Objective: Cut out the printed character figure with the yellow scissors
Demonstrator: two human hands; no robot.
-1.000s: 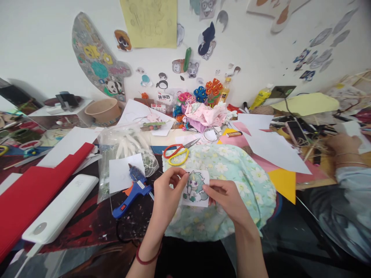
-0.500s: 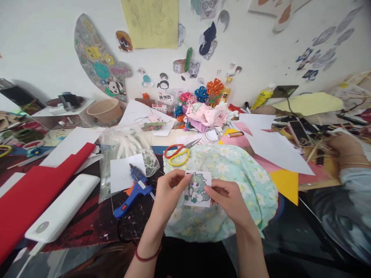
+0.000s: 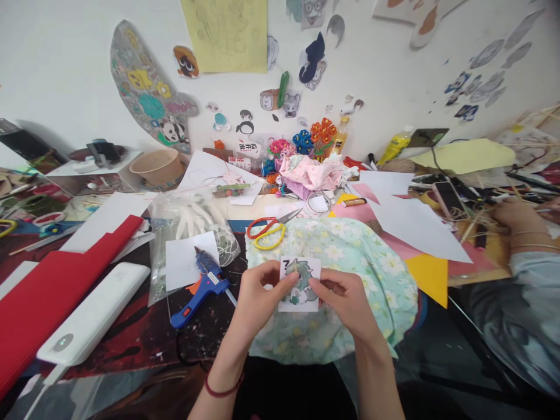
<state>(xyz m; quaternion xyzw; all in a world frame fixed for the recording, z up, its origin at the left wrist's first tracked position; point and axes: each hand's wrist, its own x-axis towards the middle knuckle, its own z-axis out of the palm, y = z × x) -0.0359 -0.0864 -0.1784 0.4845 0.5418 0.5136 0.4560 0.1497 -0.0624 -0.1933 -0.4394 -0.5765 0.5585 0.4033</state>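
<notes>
Both of my hands hold a small white card (image 3: 311, 269) printed with a green-haired cartoon figure. My left hand (image 3: 262, 291) pinches its left side, the thumb lying over the picture. On the card's right edge, my right hand (image 3: 345, 297) grips with thumb and fingers. Beneath them lies a pale green floral cloth (image 3: 376, 262). Scissors (image 3: 268, 232) with red and yellow handles rest at the cloth's upper left edge. To the left of my left hand is a blue glue gun (image 3: 205, 286), its tip over a white paper (image 3: 177, 262).
A white power bank (image 3: 96, 312) and red sheet (image 3: 56, 286) lie at the left. Behind are a plastic bag (image 3: 161, 233), a round container (image 3: 157, 168) and pink cloth (image 3: 312, 172). Another person's arm (image 3: 527, 233) rests at the far right.
My left thumb has moved from the card's upper left edge down and right onto the picture, uncovering a dark mark in the corner. My right hand has barely moved.
</notes>
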